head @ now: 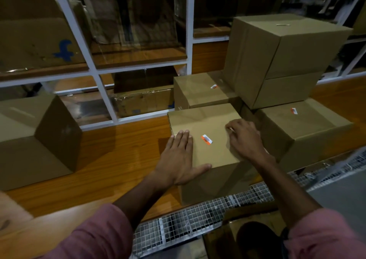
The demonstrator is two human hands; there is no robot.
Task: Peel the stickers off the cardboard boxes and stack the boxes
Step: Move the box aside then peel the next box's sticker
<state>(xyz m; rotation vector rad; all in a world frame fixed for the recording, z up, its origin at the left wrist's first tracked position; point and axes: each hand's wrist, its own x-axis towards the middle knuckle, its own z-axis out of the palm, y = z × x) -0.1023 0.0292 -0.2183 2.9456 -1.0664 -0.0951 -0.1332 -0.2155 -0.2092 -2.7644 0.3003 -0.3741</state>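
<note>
A cardboard box point(208, 124) stands on the wooden table in front of me, with an orange and white sticker point(207, 139) flat on its top. My left hand point(179, 157) lies flat on the box's left top edge, fingers spread, thumb along the near edge. My right hand point(244, 139) rests on the box's right side with fingers curled, to the right of the sticker. Behind it a second box point(198, 89) bears a sticker point(213, 86). At the right a third box point(301, 128) carries a sticker point(294, 110). A large box point(281, 56) is stacked on top.
A big cardboard box point(37, 138) stands at the table's left. A white-framed shelf point(103, 92) with more cardboard lines the back. A wire mesh grid point(198, 219) runs along the table's near edge. Bare wooden table point(122, 151) lies between the left box and mine.
</note>
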